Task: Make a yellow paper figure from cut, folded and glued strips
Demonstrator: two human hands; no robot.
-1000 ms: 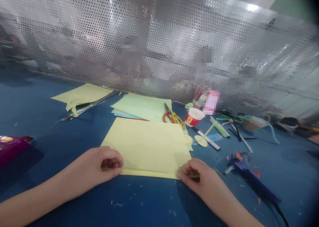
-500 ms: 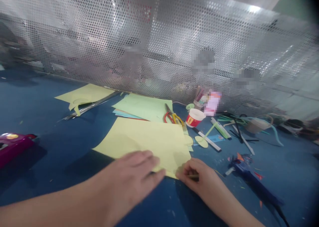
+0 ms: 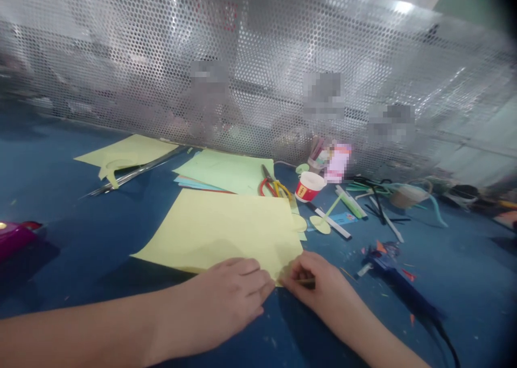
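Near the front of the matte blue tabletop (image 3: 258, 352), two bare hands meet at one corner of a pale yellow rectangular paper sheet (image 3: 230, 225). From where I stand, the right hand (image 3: 319, 282) has its thumb and fingertips pinched together on the sheet's near right corner, with a thin brownish rod (image 3: 306, 283) showing inside the curl of its fingers. Just beside it, the left hand (image 3: 232, 298) lies over the near edge, fingers together and pointing toward the right fingertips; I can't tell whether it pinches the paper or only presses it.

The sheet stretches away forward and to the left of the right-hand pinch, its long axis running roughly left to right across the person. Its near left corner stands off the table above a shadow, and the left hand is the closer of the two to it.

Beyond the far edge lie stacked pale green paper sheets (image 3: 230, 166) and a tool with red and yellow handles (image 3: 267, 187). A red-and-white paper cup (image 3: 310, 187) stands past the sheet's far right corner. Well apart on the right rests a dark blue glue gun (image 3: 406, 287).
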